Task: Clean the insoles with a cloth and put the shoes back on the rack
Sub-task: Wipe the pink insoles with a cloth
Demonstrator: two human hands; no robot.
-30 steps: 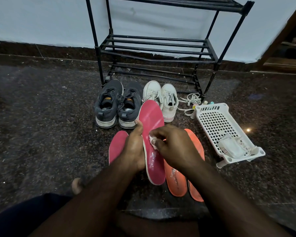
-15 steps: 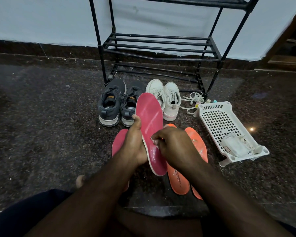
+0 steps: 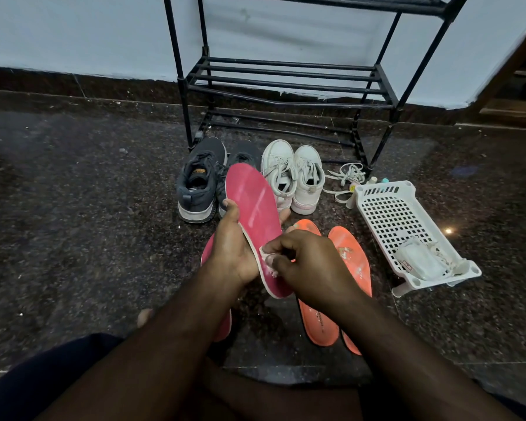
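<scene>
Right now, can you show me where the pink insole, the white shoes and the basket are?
pink insole (image 3: 255, 208): head view, on its bare upper half.
white shoes (image 3: 307, 189): head view, on the right shoe's side.
basket (image 3: 389, 214): head view, on its mesh floor.

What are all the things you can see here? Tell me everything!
shoe rack: 1, black, against the wall, shelves bare
dark shoes: 1 pair, grey-black, on the floor before the rack, left
white shoes: 1 pair, white, on the floor right of the dark pair
loose laces: a tangle, white, by the rack's right leg
basket: 1, white plastic, on the floor at right, a white packet inside
small bottles: a few, pale, behind the basket, too small to count
pink insole: 1, held up and being wiped
second pink insole: 1, on the floor under the left hand
orange insoles: 2, on the floor, side by side
cloth: 1, white, pinched against the pink insole
left hand: holds the pink insole
right hand: pinches the cloth
</scene>
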